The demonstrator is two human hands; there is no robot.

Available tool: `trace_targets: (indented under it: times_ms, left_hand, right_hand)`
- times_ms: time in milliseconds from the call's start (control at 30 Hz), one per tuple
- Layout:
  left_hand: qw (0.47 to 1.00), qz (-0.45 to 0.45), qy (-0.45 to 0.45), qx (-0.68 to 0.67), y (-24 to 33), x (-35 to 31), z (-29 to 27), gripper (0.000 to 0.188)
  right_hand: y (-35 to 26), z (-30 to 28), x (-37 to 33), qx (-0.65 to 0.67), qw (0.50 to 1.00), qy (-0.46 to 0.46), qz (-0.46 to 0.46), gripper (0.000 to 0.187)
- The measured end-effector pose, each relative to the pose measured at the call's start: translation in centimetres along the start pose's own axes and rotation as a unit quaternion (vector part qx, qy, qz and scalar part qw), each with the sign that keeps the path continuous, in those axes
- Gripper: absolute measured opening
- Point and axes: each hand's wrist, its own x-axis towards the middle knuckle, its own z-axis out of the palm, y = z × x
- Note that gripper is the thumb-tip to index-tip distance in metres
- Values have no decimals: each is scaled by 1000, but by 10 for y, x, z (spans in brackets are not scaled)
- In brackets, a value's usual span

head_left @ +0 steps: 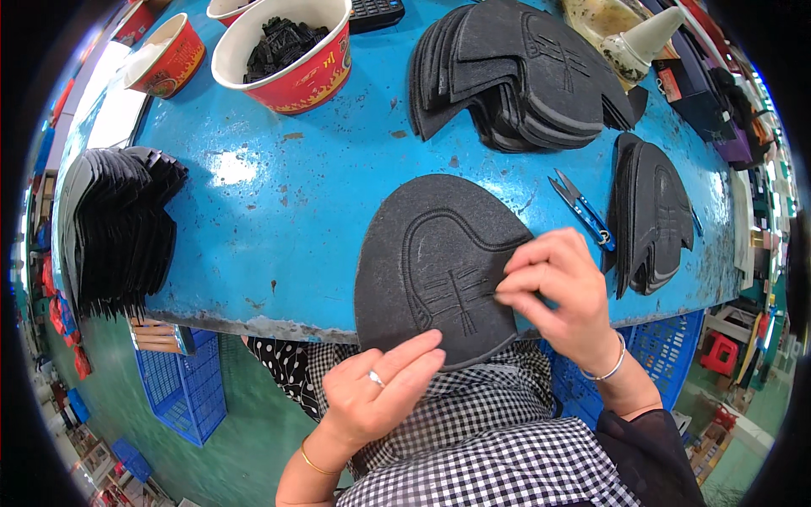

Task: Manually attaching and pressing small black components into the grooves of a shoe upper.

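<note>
A black rounded padded panel (384, 253), with a curved raised line and crossed grooves on its face, lies on the blue table and juts past its front edge above my lap. My left hand (380, 384) holds its near left edge, fingers together and the thumb hidden. Over the right edge, my right hand (562, 291) has thumb and forefinger brought together in a pinch; whatever is between them is too small to make out. Blue-handled thread snips (596, 224) lie to the right, beside a small stack of similar black panels (655, 211).
A large pile of black panels (524, 72) sits at the far side, near a white cone-tipped bottle (646, 42). Folded black pieces (127, 228) stand at the left. A red paper bucket (300, 80) holds small black parts. Blue crates (182, 384) are below the table (253, 228).
</note>
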Motion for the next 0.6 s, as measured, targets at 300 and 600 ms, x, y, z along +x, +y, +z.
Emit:
trace_targets:
  times_ms: [300, 600]
  left_hand:
    - [999, 6, -5, 44, -8, -9, 1, 15]
    - [1000, 3, 5, 25, -10, -9, 3, 14]
  right_hand:
    - [-15, 26, 15, -63, 990, -41, -121, 10]
    - [-8, 29, 21, 23, 992, -71, -98, 15]
